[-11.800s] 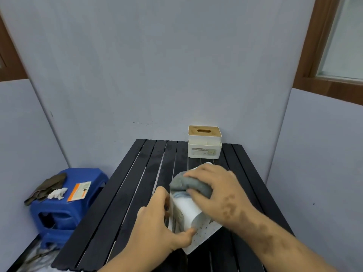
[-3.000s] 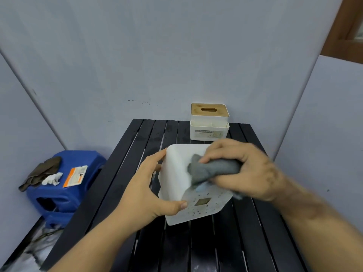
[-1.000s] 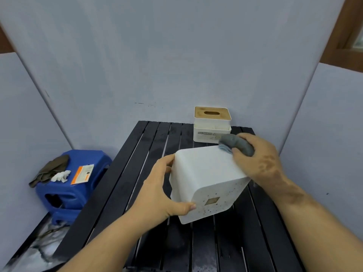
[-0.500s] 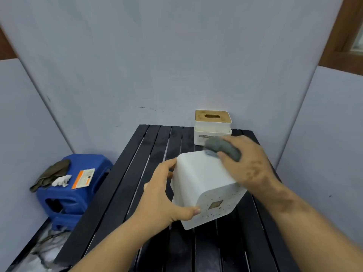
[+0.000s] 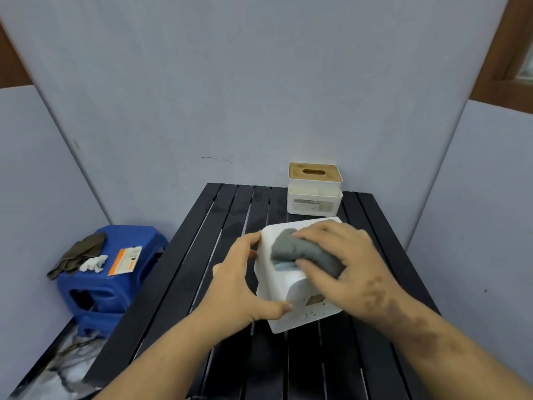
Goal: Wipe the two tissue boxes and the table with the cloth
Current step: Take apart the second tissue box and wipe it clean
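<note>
My left hand (image 5: 235,287) grips the white tissue box (image 5: 284,313) by its left side: the fingers curl over the far left edge and my thumb lies along the lower front face. The box is tipped over so that one broad face looks up at me and the speckled face with a small dark square points toward the near edge of the table. It sits about the middle of the black slatted table (image 5: 184,284), a little toward the right edge; whether it rests on the slats or is lifted just clear I cannot tell

My right hand (image 5: 349,272) is closed over the grey cloth (image 5: 302,254), bunched into a wad, and presses it down on the upturned face of the box, near the top left part of that face. My fingers wrap over the cloth from the far side, my thumb under its near edge. A strip of pale blue shows beneath the grey

The second tissue box (image 5: 314,194), white with a wooden slotted lid, stands upright at the far edge of the table, toward the far right corner, apart from my hands

Left of the table, lower down, is a blue plastic stool (image 5: 95,290) with a dark rag (image 5: 76,254), a bit of crumpled white tissue (image 5: 93,263) and an orange-and-white card (image 5: 125,259) lying on its top
</note>
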`<state>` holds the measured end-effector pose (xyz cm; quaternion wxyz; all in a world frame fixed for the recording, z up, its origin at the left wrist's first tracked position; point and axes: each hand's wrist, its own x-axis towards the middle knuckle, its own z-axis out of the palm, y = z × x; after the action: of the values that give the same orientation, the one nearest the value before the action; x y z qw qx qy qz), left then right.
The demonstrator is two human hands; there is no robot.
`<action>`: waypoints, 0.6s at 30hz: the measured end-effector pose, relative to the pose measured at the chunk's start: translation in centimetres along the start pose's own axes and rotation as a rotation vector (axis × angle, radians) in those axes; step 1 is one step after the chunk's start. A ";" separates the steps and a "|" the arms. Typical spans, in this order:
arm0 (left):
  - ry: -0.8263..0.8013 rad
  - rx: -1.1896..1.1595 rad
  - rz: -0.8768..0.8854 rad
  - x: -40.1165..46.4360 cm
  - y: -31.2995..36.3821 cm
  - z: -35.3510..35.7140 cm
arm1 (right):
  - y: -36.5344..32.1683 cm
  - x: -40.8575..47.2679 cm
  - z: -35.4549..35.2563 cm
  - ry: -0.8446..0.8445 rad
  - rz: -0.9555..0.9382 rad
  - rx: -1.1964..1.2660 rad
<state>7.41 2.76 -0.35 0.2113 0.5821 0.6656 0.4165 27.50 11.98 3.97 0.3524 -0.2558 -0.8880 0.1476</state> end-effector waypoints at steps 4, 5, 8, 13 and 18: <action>-0.053 0.017 -0.051 0.3 -0.3 -0.7 | 4.4 -0.6 -2.1 0.118 0.199 0.102; -0.067 0.020 -0.064 0.4 -0.6 -0.9 | 5.0 -0.8 -2.3 0.135 0.243 0.129; -0.119 0.026 -0.098 0.6 -0.9 -1.4 | 5.5 -1.5 -2.6 0.107 0.438 0.240; -0.175 0.037 -0.090 0.3 0.2 -2.4 | 6.0 -2.5 -3.1 0.141 0.606 0.379; -0.033 0.222 -0.005 -0.3 3.7 -3.4 | 5.9 -2.6 -4.7 0.121 0.658 0.339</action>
<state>7.04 1.36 4.50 0.1574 0.6070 0.7055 0.3303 34.47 15.77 3.22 0.3753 -0.4737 -0.6989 0.3825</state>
